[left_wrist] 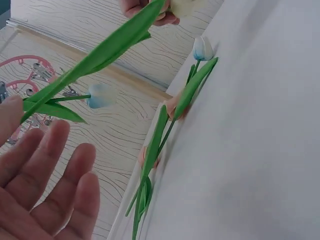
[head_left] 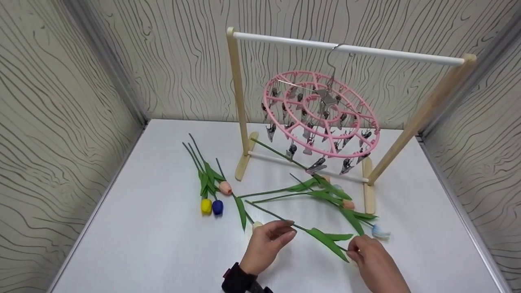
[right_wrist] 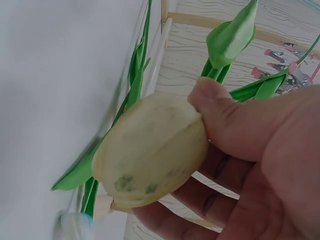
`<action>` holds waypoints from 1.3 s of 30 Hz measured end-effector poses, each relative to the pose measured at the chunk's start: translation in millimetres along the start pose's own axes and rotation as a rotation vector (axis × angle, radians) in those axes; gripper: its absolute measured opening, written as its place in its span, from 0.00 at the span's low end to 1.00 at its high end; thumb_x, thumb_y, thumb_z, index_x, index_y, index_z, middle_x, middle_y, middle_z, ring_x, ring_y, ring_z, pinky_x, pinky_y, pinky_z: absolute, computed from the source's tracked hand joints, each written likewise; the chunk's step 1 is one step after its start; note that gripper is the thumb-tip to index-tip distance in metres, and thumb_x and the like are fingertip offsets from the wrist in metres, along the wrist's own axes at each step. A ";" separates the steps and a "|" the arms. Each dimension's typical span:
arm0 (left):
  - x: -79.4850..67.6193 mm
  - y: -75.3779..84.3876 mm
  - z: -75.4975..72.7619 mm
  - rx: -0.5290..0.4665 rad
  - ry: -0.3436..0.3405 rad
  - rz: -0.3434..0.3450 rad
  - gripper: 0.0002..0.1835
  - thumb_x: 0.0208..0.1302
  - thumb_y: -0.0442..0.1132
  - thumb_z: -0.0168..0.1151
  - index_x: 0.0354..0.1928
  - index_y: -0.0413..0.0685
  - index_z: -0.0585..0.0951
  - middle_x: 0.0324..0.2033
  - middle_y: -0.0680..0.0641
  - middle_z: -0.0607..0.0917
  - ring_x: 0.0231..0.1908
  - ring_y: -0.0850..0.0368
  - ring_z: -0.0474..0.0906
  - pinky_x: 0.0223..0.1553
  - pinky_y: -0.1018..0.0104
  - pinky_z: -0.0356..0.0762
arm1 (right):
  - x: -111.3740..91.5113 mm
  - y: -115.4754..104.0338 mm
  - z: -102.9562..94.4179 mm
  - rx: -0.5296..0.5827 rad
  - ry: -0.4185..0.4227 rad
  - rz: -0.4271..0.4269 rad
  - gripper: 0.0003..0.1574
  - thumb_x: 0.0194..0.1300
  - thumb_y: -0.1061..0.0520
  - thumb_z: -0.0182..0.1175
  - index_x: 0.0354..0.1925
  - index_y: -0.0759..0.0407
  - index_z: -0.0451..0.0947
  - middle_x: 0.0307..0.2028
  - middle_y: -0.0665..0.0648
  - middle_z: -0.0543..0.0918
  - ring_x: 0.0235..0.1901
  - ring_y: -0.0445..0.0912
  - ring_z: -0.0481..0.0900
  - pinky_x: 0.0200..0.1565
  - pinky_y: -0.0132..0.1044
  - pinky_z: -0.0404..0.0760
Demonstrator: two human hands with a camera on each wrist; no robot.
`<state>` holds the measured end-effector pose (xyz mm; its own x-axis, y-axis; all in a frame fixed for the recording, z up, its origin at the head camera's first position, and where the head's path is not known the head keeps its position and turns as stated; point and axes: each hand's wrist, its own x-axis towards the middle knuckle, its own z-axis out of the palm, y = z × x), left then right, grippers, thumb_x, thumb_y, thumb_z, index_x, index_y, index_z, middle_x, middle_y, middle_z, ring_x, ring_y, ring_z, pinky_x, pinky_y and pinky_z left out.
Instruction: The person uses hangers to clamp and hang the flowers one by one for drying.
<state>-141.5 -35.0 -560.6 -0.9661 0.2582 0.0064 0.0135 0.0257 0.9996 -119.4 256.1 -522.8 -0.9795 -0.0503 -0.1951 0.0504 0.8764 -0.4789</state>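
Note:
My right hand [head_left: 372, 260] pinches an artificial tulip [head_left: 325, 240] by its cream flower head [right_wrist: 152, 150], thumb on one side and fingers on the other. Its green stem and leaves slant up to the left above the table. My left hand [head_left: 268, 246] is beside that stem, fingertips close to it, thumb and fingers apart; whether they touch it is unclear. Blue-and-white tulips [left_wrist: 202, 49] and peach tulips [head_left: 348, 204] lie behind the hands in a loose bunch. Beyond the left fingers, a pale tulip [head_left: 257, 224] is partly hidden.
A wooden rack [head_left: 240, 97] with a white bar stands at the back. From it hangs a round pink clip hanger [head_left: 266, 101] with many metal clips. Yellow [head_left: 206, 206], blue [head_left: 217, 207] and peach [head_left: 225, 188] tulips lie on the white table [head_left: 142, 236] at left.

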 end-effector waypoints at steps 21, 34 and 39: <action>-9.8 38.5 6.0 0.149 0.124 0.239 0.10 0.84 0.40 0.74 0.53 0.42 0.96 0.50 0.39 0.99 0.47 0.61 0.93 0.52 0.70 0.87 | -4.6 -34.3 9.5 0.069 0.109 -0.151 0.13 0.77 0.62 0.78 0.41 0.44 0.88 0.41 0.40 0.87 0.46 0.39 0.81 0.53 0.39 0.87; -7.6 44.9 17.1 0.379 0.288 0.583 0.04 0.77 0.35 0.79 0.49 0.50 0.96 0.46 0.49 0.98 0.49 0.51 0.92 0.54 0.61 0.90 | -20.6 -43.7 0.2 0.127 0.604 -0.504 0.21 0.59 0.73 0.84 0.43 0.51 0.95 0.39 0.46 0.94 0.43 0.41 0.91 0.51 0.21 0.86; -5.9 42.8 18.2 0.501 0.296 0.647 0.05 0.74 0.34 0.82 0.47 0.51 0.95 0.47 0.51 0.98 0.50 0.52 0.93 0.57 0.58 0.92 | -21.6 -53.5 -5.3 0.221 0.664 -0.586 0.24 0.57 0.78 0.82 0.45 0.55 0.96 0.39 0.50 0.96 0.44 0.36 0.91 0.55 0.10 0.78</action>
<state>-130.5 -17.8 -518.4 -0.7559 0.1085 0.6457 0.6277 0.4004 0.6675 -102.0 212.8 -488.5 -0.7678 -0.1124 0.6307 -0.5210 0.6825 -0.5126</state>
